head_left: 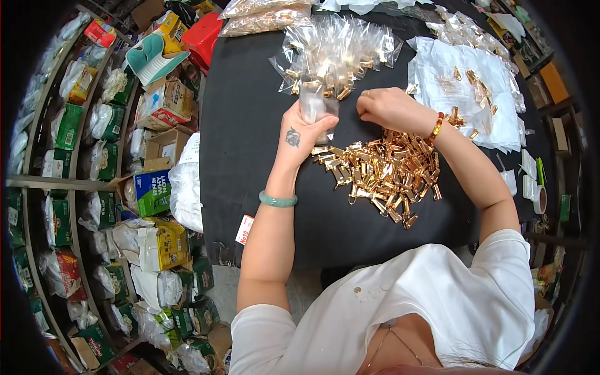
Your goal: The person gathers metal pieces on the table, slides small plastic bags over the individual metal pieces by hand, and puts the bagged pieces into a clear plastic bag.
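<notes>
Gold-coloured metal clips (390, 178) lie heaped on the black tablecloth (250, 87), as we see in the head view. The left hand (299, 132) is closed on a clear plastic bag (315, 105). The right hand (392, 107) is by the heap's far edge, fingers curled in; we cannot tell whether they grip anything. Beyond, we see filled clear packets (340, 47) bunched together.

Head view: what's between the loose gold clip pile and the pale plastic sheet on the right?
The person's right forearm crosses there, beaded bracelet at the wrist; black cloth shows beside it. Head view.
</notes>
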